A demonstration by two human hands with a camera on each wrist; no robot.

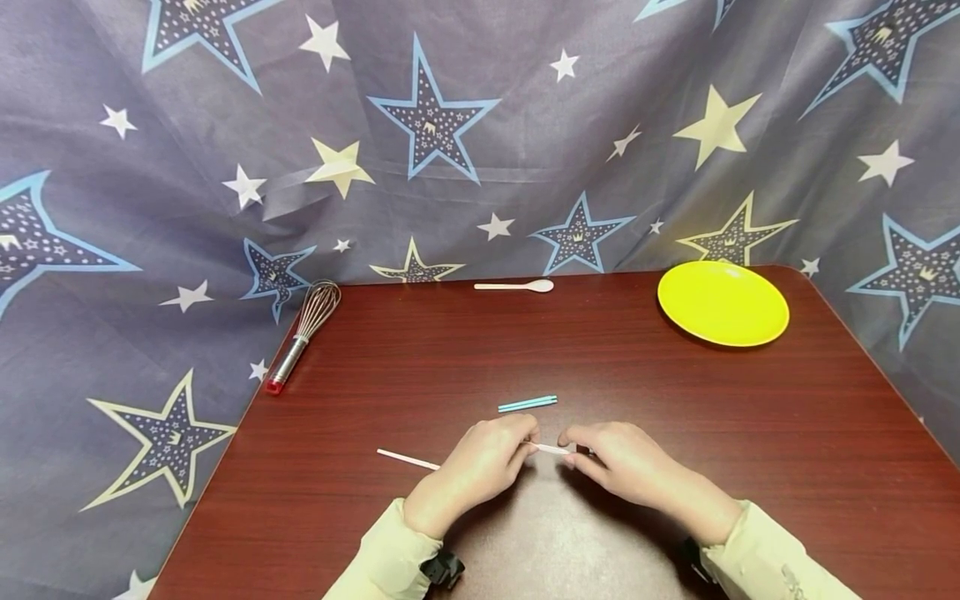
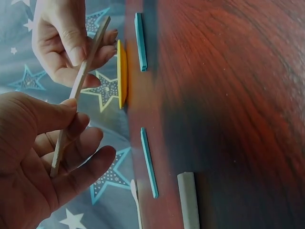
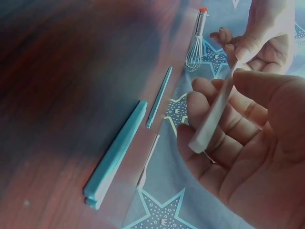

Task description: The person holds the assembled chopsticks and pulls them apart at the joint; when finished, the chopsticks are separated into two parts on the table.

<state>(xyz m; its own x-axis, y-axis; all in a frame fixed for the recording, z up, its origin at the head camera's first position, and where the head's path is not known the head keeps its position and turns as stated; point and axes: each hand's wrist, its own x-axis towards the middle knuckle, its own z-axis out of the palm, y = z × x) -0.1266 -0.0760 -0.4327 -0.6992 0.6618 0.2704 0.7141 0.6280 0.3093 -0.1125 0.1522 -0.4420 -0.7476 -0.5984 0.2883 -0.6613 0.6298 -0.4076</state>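
Between my two hands a thin white stick (image 2: 69, 105) is held above the table. My left hand (image 1: 487, 454) pinches it between thumb and forefinger, the other fingers loosely bent in the left wrist view. Farther along the same stick, my right hand (image 1: 630, 462) pinches it between thumb and fingers. Just beyond the hands lie teal sticks (image 1: 527, 404) side by side. More teal sticks (image 3: 116, 157) show close to the right wrist camera; my right hand seems to hide these from the head view. A second white stick (image 1: 408, 459) lies left of my left hand, partly covered by it.
A whisk (image 1: 303, 337) with a red handle end lies along the table's left edge. At the back edge rests a white spoon (image 1: 517, 286), and a yellow plate (image 1: 723, 304) occupies the back right corner. A star-patterned cloth (image 1: 525, 150) hangs behind the brown table (image 1: 420, 358).
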